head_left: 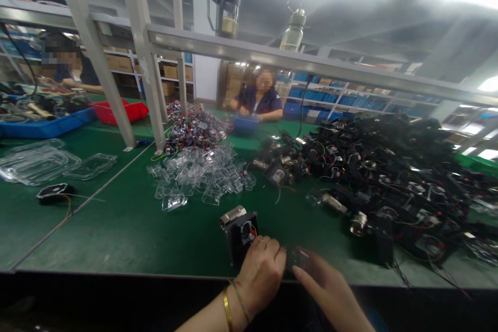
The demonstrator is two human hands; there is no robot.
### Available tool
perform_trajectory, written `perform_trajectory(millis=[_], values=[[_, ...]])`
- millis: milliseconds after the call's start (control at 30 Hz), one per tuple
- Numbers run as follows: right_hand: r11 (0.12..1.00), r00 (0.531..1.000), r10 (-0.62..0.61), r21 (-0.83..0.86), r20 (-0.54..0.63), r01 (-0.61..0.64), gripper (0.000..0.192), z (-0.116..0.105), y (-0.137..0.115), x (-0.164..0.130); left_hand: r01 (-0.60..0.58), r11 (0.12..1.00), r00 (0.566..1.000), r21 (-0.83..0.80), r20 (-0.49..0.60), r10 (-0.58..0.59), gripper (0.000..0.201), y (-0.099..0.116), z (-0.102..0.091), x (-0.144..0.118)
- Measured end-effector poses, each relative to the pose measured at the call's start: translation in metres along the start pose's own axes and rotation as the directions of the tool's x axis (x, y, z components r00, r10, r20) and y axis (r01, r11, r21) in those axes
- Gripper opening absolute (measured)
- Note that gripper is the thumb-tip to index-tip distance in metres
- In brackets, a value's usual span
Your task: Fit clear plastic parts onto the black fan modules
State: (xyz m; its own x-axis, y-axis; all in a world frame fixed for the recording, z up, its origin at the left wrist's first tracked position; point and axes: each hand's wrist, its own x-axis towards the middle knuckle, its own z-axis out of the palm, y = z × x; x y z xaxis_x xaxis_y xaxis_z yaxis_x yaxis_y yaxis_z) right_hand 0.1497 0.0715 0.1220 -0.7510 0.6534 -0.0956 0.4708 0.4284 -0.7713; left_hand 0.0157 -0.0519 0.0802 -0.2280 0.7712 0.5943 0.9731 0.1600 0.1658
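Observation:
A black box-shaped housing (pixel 235 238) with a metal valve fitting (pixel 232 216) on its upper end stands near the table's front edge. Wires and a round part show inside its open face. My left hand (pixel 261 264), with a ring and bracelets at the wrist, has its fingers curled on the housing's right side. Just to the right, my right hand (pixel 324 280) is smeared by motion. Between its thumb and fingers shows a clear plastic piece (pixel 296 258), whose outline is faint. Behind the housing lies a heap of clear plastic covers (pixel 200 171).
Many black housings (pixel 373 166) with wires are piled on the right. Small wired parts (pixel 194 127) are heaped behind the covers. Metal posts (pixel 143 52) rise at left. Clear trays (pixel 39 163) and a black part (pixel 56 193) lie left. A person (pixel 260 96) sits across the table.

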Motion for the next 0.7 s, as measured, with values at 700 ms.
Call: perform_trajectory(millis=[700], values=[[0.997,0.998,-0.061,0.042,0.020,0.060,0.054,0.0009,-0.0014,0.0000,0.055,0.989,0.994,-0.135,-0.084,-0.066,0.013,-0.0027,0.0019,0.0025]])
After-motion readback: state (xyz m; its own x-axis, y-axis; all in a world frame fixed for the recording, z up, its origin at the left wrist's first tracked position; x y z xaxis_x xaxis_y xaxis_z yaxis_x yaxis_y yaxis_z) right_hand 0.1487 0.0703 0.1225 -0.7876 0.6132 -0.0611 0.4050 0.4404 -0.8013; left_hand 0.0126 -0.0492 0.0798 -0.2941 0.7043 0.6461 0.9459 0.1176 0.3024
